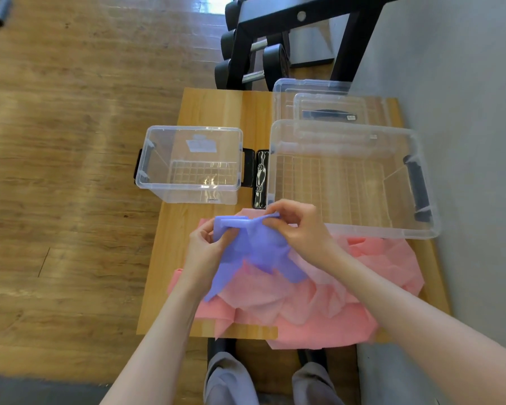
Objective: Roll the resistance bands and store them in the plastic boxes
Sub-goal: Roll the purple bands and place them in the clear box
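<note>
Head camera view, looking down at a small wooden table [170,258] where a person works with bare hands. Both hands are raised just above the table, holding a thin purple resistance band [257,247]. The left hand [208,244] has its fingers curled around the band's left end, where a short rolled or folded edge shows. The right hand [297,222] pinches the band's upper edge between thumb and fingertips. The rest of the purple band hangs crumpled below the hands, its loose ends draping onto a heap of pink resistance band [319,305] that lies spread over the near half of the table and spills over its front edge. Two clear plastic boxes stand open farther back: a small box [158,188] on the left and a large box [427,232] on the right, neither holding any band. The purple band looks light, limp and stretchy, likely a little clingy, so it would roll best if flattened and held at the corners of one short end, keeping tension so the roll stays tight.
</note>
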